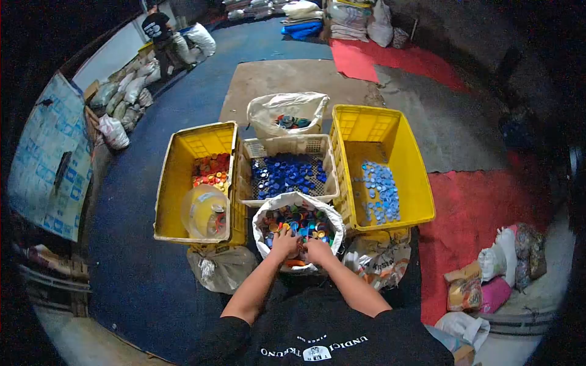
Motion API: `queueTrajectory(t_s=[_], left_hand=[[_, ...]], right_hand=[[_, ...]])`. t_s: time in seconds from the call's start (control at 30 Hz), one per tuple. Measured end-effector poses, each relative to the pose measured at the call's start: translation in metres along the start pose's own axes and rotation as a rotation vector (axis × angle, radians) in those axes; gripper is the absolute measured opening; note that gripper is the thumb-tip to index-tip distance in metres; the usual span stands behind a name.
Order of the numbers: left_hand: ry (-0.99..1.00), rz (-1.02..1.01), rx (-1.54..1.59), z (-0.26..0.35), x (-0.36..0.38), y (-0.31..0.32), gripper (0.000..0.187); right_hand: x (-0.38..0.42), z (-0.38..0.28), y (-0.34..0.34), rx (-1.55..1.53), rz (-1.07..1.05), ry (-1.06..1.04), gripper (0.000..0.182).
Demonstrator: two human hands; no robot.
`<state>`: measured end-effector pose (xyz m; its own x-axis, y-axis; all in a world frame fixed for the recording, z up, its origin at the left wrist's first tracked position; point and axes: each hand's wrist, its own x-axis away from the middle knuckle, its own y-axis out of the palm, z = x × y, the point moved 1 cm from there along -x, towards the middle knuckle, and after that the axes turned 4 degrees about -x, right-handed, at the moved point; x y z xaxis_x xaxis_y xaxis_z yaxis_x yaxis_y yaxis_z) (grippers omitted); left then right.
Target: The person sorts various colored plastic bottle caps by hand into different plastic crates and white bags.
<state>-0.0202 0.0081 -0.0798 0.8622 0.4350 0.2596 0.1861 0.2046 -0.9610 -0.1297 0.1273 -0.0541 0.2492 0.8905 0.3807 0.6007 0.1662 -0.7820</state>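
A round white sack [334, 215] stands right in front of me, its rim rolled back, full of mixed-colour plastic bottle caps [317, 223]. Both hands reach inside it. My left hand [284, 244] rests on the caps with its fingers spread, the tips beside a yellow cap. Close to it, my right hand [316, 251] has its fingers curled together among the caps; what they hold, if anything, is hidden. Beyond the sack, a white crate [244, 177] holds dark blue caps. The left yellow crate [163, 201] contains red, orange and yellow caps, the right yellow crate [421, 189] light blue ones.
A clear round plastic container [204, 210] lies in the left crate. Another white sack [259, 119] with caps stands behind the white crate. Tied sacks [220, 271] sit below the yellow crates. Filled bags [488, 262] lie at right. A person [159, 30] stands far left by piled sacks.
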Motion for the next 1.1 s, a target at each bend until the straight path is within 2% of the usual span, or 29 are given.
queueTrajectory(t_s=[0.1, 0.13, 0.17, 0.23, 0.27, 0.3, 0.33, 0.37, 0.4, 0.5, 0.53, 0.57, 0.63, 0.67, 0.7, 0.77, 0.83, 0.9, 0.93, 0.97, 1.03, 1.1], left_hand=[[-0.045, -0.111, 0.087, -0.009, -0.003, -0.001, 0.031], [-0.038, 0.034, 0.187, -0.011, 0.002, -0.012, 0.022], [-0.022, 0.011, 0.188, -0.017, 0.001, -0.021, 0.022], [-0.002, 0.334, 0.534, -0.035, 0.004, -0.037, 0.023], [-0.043, 0.271, 0.632, -0.041, 0.010, -0.058, 0.023], [-0.088, 0.218, 0.725, -0.049, 0.012, -0.077, 0.023], [-0.152, 0.153, 0.836, -0.059, 0.008, -0.079, 0.022], [-0.218, 0.087, 0.946, -0.070, 0.007, -0.080, 0.021], [-0.182, 0.107, 1.002, -0.087, 0.000, -0.056, 0.020], [-0.135, 0.090, 1.031, -0.093, 0.006, -0.080, 0.021], [-0.093, 0.178, 0.927, -0.096, 0.005, -0.074, 0.019], [-0.093, 0.165, 0.941, -0.095, 0.005, -0.070, 0.019], [-0.069, 0.279, 0.943, -0.092, 0.003, -0.064, 0.020], [-0.110, 0.241, 0.992, -0.090, 0.001, -0.062, 0.022], [-0.109, 0.229, 1.000, -0.087, 0.000, -0.064, 0.022], [-0.069, 0.220, 0.919, -0.082, -0.001, -0.072, 0.022], [-0.070, 0.187, 0.964, -0.076, 0.001, -0.078, 0.025], [-0.031, 0.175, 0.821, -0.068, 0.006, -0.081, 0.030], [0.013, 0.102, 0.858, -0.066, 0.007, -0.074, 0.032], [0.001, 0.104, 0.857, -0.063, 0.009, -0.065, 0.032], [0.141, 0.118, 0.589, -0.051, 0.022, -0.067, 0.032], [0.107, 0.093, 0.532, -0.035, 0.034, -0.071, 0.031]], right_hand=[[-0.012, 0.019, 0.019, -0.151, -0.005, 0.033, 0.020], [-0.011, 0.019, 0.017, -0.223, 0.183, 0.051, 0.015], [-0.014, 0.022, 0.015, -0.227, 0.208, 0.157, 0.018], [-0.008, 0.022, 0.001, -0.522, 0.427, 0.200, 0.020], [-0.019, 0.037, 0.010, -0.786, 0.375, 0.238, 0.023], [-0.018, 0.040, 0.009, -0.843, 0.491, 0.175, 0.022], [-0.016, 0.031, -0.009, -0.955, 0.439, 0.340, 0.021], [-0.023, 0.038, -0.006, -1.037, 0.437, 0.390, 0.022], [-0.022, 0.037, -0.009, -1.028, 0.514, 0.386, 0.023], [-0.026, 0.038, -0.006, -0.983, 0.609, 0.421, 0.022], [-0.025, 0.033, -0.008, -0.947, 0.605, 0.477, 0.023], [-0.021, 0.026, -0.008, -0.938, 0.601, 0.494, 0.023], [-0.016, 0.000, -0.016, -0.785, 0.612, 0.332, 0.025], [-0.017, -0.003, -0.004, -0.833, 0.535, 0.225, 0.025], [-0.013, -0.014, -0.016, -0.626, 0.226, 0.266, 0.029], [0.002, -0.030, -0.025, -0.443, 0.063, 0.094, 0.034], [-0.002, -0.029, -0.030, -0.491, 0.068, 0.113, 0.037], [-0.015, -0.012, -0.033, -0.490, 0.141, 0.221, 0.034], [-0.026, -0.001, -0.033, -0.471, 0.195, 0.227, 0.031], [-0.035, 0.014, -0.032, -0.452, 0.223, 0.322, 0.028], [-0.056, 0.043, -0.023, -0.386, 0.270, 0.322, 0.030], [-0.075, 0.061, -0.009, -0.334, 0.219, 0.414, 0.033]])
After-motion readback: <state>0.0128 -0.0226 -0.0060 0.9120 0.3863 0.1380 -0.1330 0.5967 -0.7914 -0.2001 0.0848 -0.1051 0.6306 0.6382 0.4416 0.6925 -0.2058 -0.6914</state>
